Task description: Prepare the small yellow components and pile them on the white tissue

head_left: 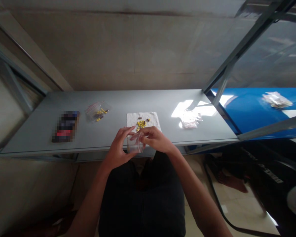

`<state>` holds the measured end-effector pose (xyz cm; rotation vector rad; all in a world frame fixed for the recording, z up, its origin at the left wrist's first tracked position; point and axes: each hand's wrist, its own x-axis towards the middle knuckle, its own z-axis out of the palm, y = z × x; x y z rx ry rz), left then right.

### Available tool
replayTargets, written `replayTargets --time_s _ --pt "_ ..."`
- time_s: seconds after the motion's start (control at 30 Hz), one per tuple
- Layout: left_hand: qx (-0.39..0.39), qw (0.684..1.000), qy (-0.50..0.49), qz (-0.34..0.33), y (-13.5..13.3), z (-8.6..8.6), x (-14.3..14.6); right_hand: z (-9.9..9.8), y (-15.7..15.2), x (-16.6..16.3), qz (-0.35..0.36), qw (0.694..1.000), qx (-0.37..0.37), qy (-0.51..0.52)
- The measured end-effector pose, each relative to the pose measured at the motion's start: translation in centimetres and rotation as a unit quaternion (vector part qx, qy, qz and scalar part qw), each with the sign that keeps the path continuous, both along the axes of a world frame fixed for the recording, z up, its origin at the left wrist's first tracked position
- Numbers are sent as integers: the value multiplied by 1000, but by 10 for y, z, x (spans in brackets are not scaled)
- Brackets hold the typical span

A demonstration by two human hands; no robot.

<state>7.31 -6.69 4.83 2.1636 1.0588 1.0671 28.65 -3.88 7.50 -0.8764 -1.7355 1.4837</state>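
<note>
My left hand [118, 147] and my right hand [155, 137] both pinch a small clear plastic bag [136, 144] at the front edge of a grey shelf [39, 131]. The bag hangs between my fingers, which grip its top; I cannot tell whether anything is inside. Just beyond my hands lies a white tissue [153, 118] with a small heap of yellow pills and a few dark capsules [141, 123] on it.
To the left lie a clear bag with yellow pills [98, 112] and a dark blurred packet [66, 126]. A pile of empty clear bags [190, 119] lies to the right in a sun patch. A blue shelf [251, 112] carries more bags [276, 99]. Metal posts frame the shelf.
</note>
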Motion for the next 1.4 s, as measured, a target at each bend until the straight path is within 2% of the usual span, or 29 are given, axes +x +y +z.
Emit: replayTargets --time_s 0.13,0.23,0.33,0.43,0.6,0.73,0.93,1.07,1.23,1.4 --pt "-62 998 -14 -14 23 4 -8 -7 15 9 -47 994 78 -62" --pt "-142 987 -72 -25 44 4 -13 -12 33 14 -85 986 118 -79" --pt "-209 961 -179 -32 66 -4 -13 -16 53 15 -120 983 117 -79" --pt "-234 938 -257 -2 85 -17 -10 -22 68 13 -120 983 113 -80" --pt "-207 934 -285 53 106 -40 -7 -37 83 12 -122 972 166 -114" --pt "-172 944 -278 55 116 -46 -9 -43 87 15 -131 958 191 -169" --pt "-156 946 -281 44 125 -39 -10 -45 90 19 -129 946 231 -187" --pt "-142 946 -289 39 131 -35 -4 -54 93 17 -144 943 240 -177" --pt "-102 963 -243 61 132 -31 2 -67 95 15 -202 940 219 -168" --pt "-63 972 -215 68 128 -26 5 -68 93 14 -230 951 164 -123"
